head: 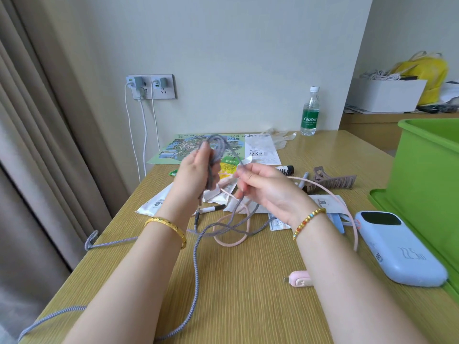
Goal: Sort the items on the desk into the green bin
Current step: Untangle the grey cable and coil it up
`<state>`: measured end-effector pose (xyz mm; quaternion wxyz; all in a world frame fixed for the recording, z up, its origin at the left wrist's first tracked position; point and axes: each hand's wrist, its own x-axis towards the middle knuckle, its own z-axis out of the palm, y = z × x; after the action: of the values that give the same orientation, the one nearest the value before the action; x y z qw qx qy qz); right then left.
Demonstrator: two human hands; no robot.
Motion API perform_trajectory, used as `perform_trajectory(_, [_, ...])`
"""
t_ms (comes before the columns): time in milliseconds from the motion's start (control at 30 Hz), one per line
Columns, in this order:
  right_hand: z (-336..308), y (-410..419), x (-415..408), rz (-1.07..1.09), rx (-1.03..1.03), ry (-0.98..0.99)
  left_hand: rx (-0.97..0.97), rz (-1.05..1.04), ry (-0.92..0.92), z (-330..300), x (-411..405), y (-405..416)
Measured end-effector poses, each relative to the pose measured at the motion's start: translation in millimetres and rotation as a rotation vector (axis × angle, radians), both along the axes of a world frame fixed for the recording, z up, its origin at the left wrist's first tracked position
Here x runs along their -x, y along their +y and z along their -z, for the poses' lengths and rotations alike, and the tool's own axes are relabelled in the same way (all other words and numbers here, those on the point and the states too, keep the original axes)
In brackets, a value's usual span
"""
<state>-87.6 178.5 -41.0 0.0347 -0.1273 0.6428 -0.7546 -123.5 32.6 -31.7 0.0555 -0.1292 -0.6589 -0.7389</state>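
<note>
Hands grip braided grey cable (196, 259): left hand (196, 175) clutching blurred coils, right hand (263, 189) apparently pinching a strand.

Wall (236, 45): pale, plain.
Curtain (37, 120): beige, left of desk (248, 281).
Socket plate (151, 86): on wall, above desk's far-left corner.

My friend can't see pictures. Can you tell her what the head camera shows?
Two hands wind a grey cable above a wooden desk: the left hand grips the coiled loops, the right hand pinches the strand. Around them lie a pink cable, a blue power bank, papers and a green bin.
</note>
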Motion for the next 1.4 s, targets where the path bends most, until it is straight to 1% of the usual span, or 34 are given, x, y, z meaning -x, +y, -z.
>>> perform_trajectory(67, [0.7, -2.6, -0.9, -0.001, -0.033, -0.045, -0.194, -0.083, -0.086, -1.4, 5.5, -5.6])
perform_trajectory(167, [-0.7, 2.2, 0.7, 0.098, -0.088, -0.056, -0.419, -0.155, -0.218, -2.3, 10.1, -10.6])
perform_trajectory(233, [0.2, 3.0, 0.3, 0.082, -0.142, -0.064, -0.525, -0.114, -0.254, -2.8, 9.0, -9.2])
perform_trajectory(267, [1.5, 1.9, -0.7, 0.054, -0.184, -0.07, -0.539, -0.07, -0.249, -2.7, 7.3, -7.6])
perform_trajectory(333, [4.3, -1.9, -2.5, 0.005, -0.286, -0.078, -0.516, 0.015, -0.225, -2.0, 4.2, -3.5])
perform_trajectory(400, [5.6, -4.9, -3.4, -0.019, -0.366, -0.085, -0.474, 0.047, -0.224, -2.5, 2.1, -0.5])
perform_trajectory(533, [6.9, -11.6, -4.2, -0.004, -0.43, -0.084, -0.448, 0.009, -0.218, -1.0, 4.1, 4.8])
perform_trajectory(633, [8.1, -15.0, -4.0, 0.034, -0.511, -0.043, -0.314, -0.078, -0.198, 0.6, 2.4, 7.6])
perform_trajectory(767, [7.9, -15.8, -5.2, 0.024, -0.555, -0.029, -0.175, -0.085, -0.134, 4.9, 2.5, 7.2])
perform_trajectory(833, [6.2, -16.0, -7.1, -0.009, -0.517, -0.025, -0.185, -0.11, -0.086, 4.1, 4.5, 5.5])
perform_trajectory(900, [4.4, -14.6, -9.1, -0.055, -0.448, -0.027, -0.287, -0.162, -0.053, 1.0, 6.9, -0.3])
perform_trajectory(967, [3.2, -12.6, -10.1, -0.064, -0.391, -0.015, -0.372, -0.263, -0.051, -3.0, 10.4, -11.3])
perform_trajectory(1067, [1.2, -9.7, -8.8, -0.029, -0.306, 0.029, -0.379, -0.416, -0.058, -5.6, 13.3, -23.9])
perform_trajectory(1133, [-0.3, -7.4, -6.8, 0.005, -0.191, 0.027, -0.368, -0.446, -0.061, -5.2, 12.7, -23.4])
perform_trajectory(1233, [-5.0, -3.2, -6.6, 0.058, 0.017, -0.05, -0.282, -0.44, -0.06, -3.6, 10.1, -18.5])
perform_trajectory(1333, [-7.6, -0.7, -6.1, 0.206, 0.044, -0.028, -0.131, -0.467, -0.01, -3.1, 10.9, -18.6])
perform_trajectory(1400, [-8.6, -0.9, -6.2, 0.283, 0.075, 0.005, 0.032, -0.479, -0.011, -2.4, 12.6, -18.1])
